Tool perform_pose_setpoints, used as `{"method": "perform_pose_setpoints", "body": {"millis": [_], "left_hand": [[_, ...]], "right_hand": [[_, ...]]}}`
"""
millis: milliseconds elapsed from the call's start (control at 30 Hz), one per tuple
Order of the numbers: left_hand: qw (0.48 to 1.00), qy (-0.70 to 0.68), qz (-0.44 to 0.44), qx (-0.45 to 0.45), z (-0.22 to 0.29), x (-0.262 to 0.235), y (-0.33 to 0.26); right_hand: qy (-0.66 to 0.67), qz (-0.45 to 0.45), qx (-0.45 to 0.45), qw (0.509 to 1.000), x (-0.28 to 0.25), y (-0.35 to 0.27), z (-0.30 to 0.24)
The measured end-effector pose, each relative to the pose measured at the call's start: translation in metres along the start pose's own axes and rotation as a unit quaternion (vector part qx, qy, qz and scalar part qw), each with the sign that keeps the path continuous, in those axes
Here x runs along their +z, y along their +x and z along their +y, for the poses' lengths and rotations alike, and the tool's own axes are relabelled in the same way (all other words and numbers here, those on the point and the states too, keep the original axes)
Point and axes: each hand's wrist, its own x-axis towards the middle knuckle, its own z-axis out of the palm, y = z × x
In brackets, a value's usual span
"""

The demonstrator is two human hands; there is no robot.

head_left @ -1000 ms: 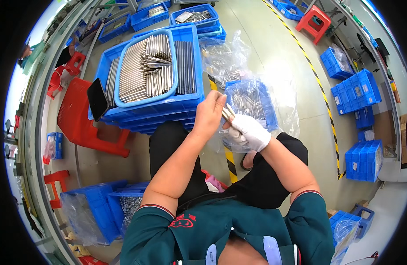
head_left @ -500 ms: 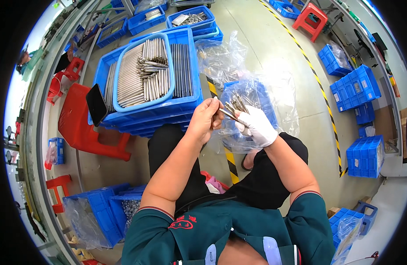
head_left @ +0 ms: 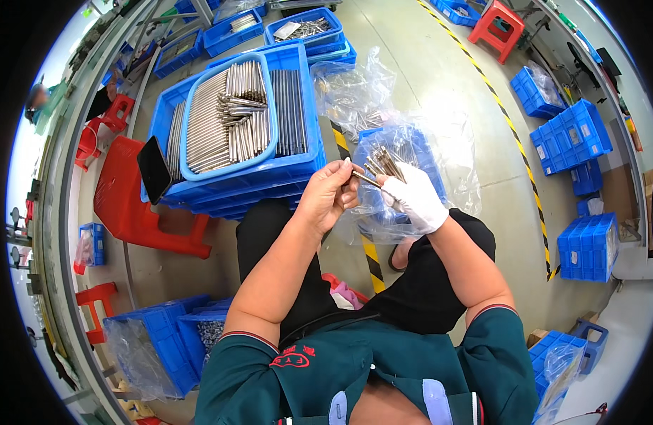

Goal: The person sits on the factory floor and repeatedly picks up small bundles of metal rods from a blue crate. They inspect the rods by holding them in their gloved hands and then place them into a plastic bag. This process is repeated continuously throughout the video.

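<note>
My right hand (head_left: 417,199), in a white glove, is closed around a bunch of thin metal rods (head_left: 384,164) whose ends fan out past the fingers. One metal rod (head_left: 367,178) sticks out of the bunch toward the left. My bare left hand (head_left: 331,190) pinches that rod's near end between thumb and fingers. Below the hands, a blue crate (head_left: 430,168) lined with clear plastic stands on the floor. To the left, a light-blue tray (head_left: 275,106) full of neatly laid metal rods (head_left: 211,127) rests on a stack of blue crates.
A black phone-like slab (head_left: 155,170) leans at the stack's left corner, beside a red stool (head_left: 121,188). Clear plastic bags (head_left: 355,85) lie on the floor ahead. More blue crates (head_left: 571,140) stand on the right, past a yellow-black floor stripe (head_left: 514,131).
The gloved right hand has turned slightly, and the rod bunch has shifted a little to the right. My left hand stays in nearly the same place at the rod's end.
</note>
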Motion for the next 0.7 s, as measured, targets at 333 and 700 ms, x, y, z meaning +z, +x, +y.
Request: {"method": "perform_pose_setpoints", "body": {"millis": [333,700], "left_hand": [[0.995,0.100,0.002,0.014,0.001,0.002,-0.003],[0.966,0.240,0.058,0.082,0.006,0.008,-0.005]], "right_hand": [[-0.033,-0.005,-0.003,0.999,-0.005,-0.001,-0.002],[0.031,-0.012,0.015,0.999,-0.007,0.001,0.001]]}}
